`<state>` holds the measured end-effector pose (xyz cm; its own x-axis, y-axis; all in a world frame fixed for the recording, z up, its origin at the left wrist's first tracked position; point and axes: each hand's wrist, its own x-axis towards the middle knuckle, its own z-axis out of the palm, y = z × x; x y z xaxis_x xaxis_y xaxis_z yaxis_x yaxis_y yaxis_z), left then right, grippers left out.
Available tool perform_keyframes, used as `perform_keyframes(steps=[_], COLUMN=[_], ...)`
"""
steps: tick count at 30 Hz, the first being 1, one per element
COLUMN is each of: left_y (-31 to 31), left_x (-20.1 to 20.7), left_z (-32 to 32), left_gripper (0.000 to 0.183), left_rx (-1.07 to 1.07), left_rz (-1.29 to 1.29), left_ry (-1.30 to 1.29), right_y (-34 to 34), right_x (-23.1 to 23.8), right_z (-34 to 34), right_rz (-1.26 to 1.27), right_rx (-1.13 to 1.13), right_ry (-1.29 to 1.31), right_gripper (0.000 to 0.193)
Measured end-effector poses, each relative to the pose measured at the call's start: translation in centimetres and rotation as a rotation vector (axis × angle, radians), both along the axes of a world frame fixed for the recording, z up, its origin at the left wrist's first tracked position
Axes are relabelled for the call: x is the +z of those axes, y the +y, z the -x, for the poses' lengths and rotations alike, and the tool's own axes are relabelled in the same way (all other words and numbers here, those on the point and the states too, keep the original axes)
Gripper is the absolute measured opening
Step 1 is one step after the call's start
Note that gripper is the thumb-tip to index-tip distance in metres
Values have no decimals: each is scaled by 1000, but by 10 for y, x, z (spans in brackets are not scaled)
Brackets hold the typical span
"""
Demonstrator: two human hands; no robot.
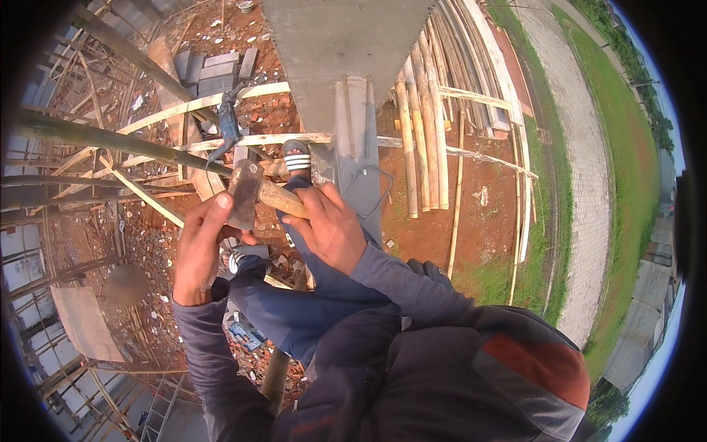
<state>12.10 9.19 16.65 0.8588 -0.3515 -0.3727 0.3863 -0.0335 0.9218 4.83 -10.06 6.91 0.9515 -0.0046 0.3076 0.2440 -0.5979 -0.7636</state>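
Observation:
Between my hands is a hammer with a dark, worn, blocky metal head [244,195] and a pale wooden handle [283,200]. My right hand [333,227] is closed around the handle, near the head. On the other side, my left hand [200,247] holds the head, its thumb against the metal's left edge and its fingers curled below. The head's underside is partly hidden by those fingers. Below the hammer show my legs in blue trousers [309,287] and my sandals with white stripes [297,160].
Wooden beams [258,140] and a thick bamboo pole [110,138] cross at the left, above rubble-strewn ground. A dark blue cloth-like item [229,121] hangs on the beams. Ahead rises a grey concrete surface [324,44]; bamboo poles [421,132] lie stacked to its right.

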Motion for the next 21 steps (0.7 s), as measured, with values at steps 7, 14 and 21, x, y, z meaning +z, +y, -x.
perform_keyframes(steps=[7, 14, 21], left_y=[-35, -33, -13], left_x=[-59, -141, -217], left_z=[60, 64, 68], left_gripper=[42, 10, 13], left_rx=[-212, 141, 316], left_rz=[-299, -198, -189], left_ry=[-166, 115, 178], right_y=[9, -101, -145], right_x=[11, -116, -179], right_z=[-16, -4, -14], right_rz=[-897, 347, 312], right_rx=[169, -283, -297], right_ry=[483, 68, 384], right_gripper=[40, 51, 37])
